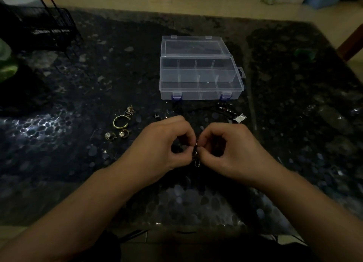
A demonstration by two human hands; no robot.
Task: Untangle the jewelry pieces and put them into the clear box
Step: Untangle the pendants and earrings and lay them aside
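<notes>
Head view gives me a dim, dark stone-patterned table with a glossy, pebbled surface. My left hand and right hand meet at the centre, fingers curled, each pinching a small dark metal jewelry piece between thumb and fingertips; a thin looped part hangs just below them, too small for me to make out further. Beyond my hands stands the clear box, rectangular, translucent plastic, lid tipped back, thin dividers splitting it into compartments, blue latches on its near wall. Left of my hands lie a twisted gold open bangle, two round gold earrings and a small gold tangle. Near the box's front right corner sits a dark beaded cord with a silvery square tag.
</notes>
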